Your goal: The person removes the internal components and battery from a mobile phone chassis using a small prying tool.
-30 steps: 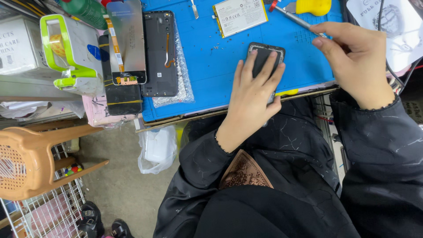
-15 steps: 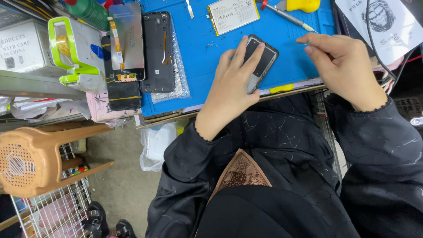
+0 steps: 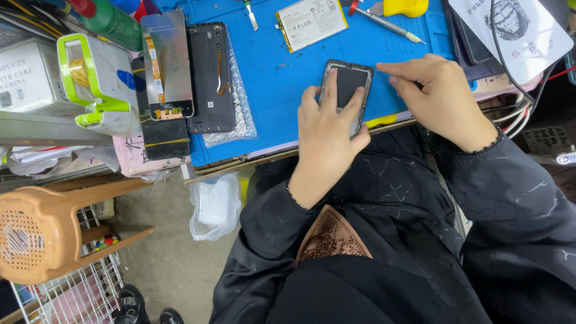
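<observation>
Phone's point(image 3: 348, 84) lower half hidden under left hand point(image 3: 327, 135), yellow tool point(image 3: 405, 7) cut by top edge, battery point(image 3: 312, 23) print too small
</observation>
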